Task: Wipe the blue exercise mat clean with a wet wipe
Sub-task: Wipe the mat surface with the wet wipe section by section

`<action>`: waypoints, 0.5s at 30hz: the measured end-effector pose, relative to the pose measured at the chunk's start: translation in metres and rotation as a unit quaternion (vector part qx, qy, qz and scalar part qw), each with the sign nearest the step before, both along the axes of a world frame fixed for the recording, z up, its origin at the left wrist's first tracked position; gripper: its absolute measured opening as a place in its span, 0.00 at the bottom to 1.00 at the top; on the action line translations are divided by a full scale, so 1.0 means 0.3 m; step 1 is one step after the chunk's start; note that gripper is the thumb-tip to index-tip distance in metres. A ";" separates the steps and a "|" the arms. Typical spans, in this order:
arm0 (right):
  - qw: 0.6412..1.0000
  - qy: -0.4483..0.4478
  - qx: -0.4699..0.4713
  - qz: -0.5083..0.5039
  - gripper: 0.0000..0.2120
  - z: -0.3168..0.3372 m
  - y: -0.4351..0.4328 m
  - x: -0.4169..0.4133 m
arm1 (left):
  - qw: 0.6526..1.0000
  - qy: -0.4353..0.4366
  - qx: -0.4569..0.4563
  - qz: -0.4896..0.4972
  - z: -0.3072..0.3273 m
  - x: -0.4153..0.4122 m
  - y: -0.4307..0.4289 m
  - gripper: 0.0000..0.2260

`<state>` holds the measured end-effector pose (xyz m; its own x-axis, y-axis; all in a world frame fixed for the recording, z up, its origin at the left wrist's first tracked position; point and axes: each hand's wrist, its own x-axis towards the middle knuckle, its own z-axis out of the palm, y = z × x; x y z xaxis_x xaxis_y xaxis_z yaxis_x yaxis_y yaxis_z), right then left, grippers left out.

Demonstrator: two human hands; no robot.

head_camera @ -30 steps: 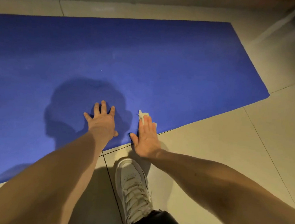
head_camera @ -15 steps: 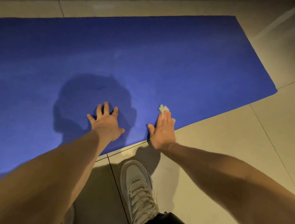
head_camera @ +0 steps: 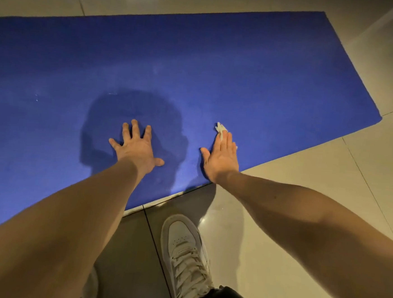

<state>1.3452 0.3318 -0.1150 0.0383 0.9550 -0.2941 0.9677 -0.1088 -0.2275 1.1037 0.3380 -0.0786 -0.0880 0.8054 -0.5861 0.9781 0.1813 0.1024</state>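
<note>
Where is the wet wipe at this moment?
In the head view, the wet wipe is right of centre on the blue mat, pressed under the flat fingers of the right hand, close to the mat's near edge.

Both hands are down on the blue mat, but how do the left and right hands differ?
The left hand has its fingers spread wide; the right hand holds them close together. Nothing shows under the left hand, while a white wipe pokes out from under the right hand. The left hand lies in shadow; the right hand sits nearer the edge of the mat. Both lie flat, palm down.
</note>
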 end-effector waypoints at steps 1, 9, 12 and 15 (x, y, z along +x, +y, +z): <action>1.000 0.003 0.006 -0.001 0.35 -0.008 -0.004 -0.014 | 1.000 0.001 -0.001 -0.001 0.001 0.001 0.002 0.51; 0.958 0.119 0.056 0.254 0.35 -0.006 -0.182 -0.159 | 1.000 0.016 -0.012 -0.007 0.004 0.009 0.013 0.52; 0.967 0.143 0.066 0.202 0.33 0.014 -0.069 -0.113 | 1.000 0.006 -0.017 -0.002 0.002 0.006 0.017 0.52; 0.990 0.074 0.064 0.097 0.34 0.008 0.089 -0.062 | 1.000 -0.004 -0.019 0.000 0.005 -0.002 0.017 0.51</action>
